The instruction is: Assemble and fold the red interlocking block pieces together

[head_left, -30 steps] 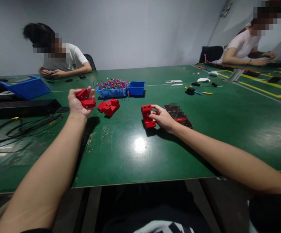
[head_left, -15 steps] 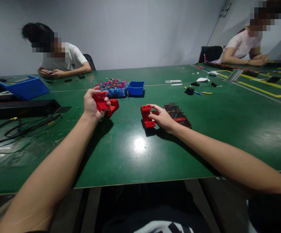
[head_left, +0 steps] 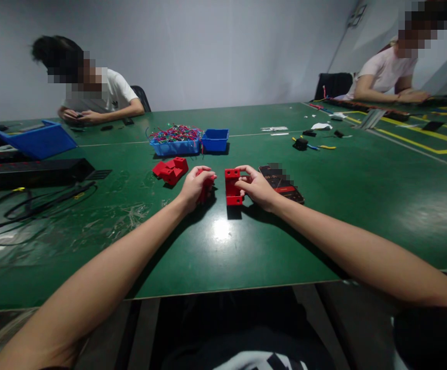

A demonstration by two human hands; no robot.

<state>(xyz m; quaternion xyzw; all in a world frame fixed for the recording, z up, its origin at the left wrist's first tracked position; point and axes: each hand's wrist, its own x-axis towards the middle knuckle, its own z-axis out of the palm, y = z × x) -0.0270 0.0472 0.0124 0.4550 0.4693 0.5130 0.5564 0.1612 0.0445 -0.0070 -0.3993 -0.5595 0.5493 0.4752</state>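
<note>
My right hand (head_left: 257, 189) pinches a red C-shaped block (head_left: 232, 188) by its right side; round holes show in its top and lower ends. Close by on the left, my left hand (head_left: 194, 189) is closed round another red block (head_left: 207, 187), which the fingers mostly hide. A narrow gap separates the two held pieces. Beyond my left hand, a small group of red blocks (head_left: 171, 170) lies on the green table (head_left: 223, 267). A phone (head_left: 285, 186) with a lit screen lies just past my right hand.
Behind the blocks stand a blue bin heaped with coloured wires (head_left: 177, 148) and another blue bin (head_left: 215, 141). A black bar-shaped device (head_left: 34, 172) and loose cables (head_left: 46, 210) occupy the left. Pliers (head_left: 327, 148) lie at the right. Two people sit across the table.
My left hand has moved right and nearer, now holding one red block close to the right hand's piece. More red blocks now show on the table where it was. My right hand has barely moved.
</note>
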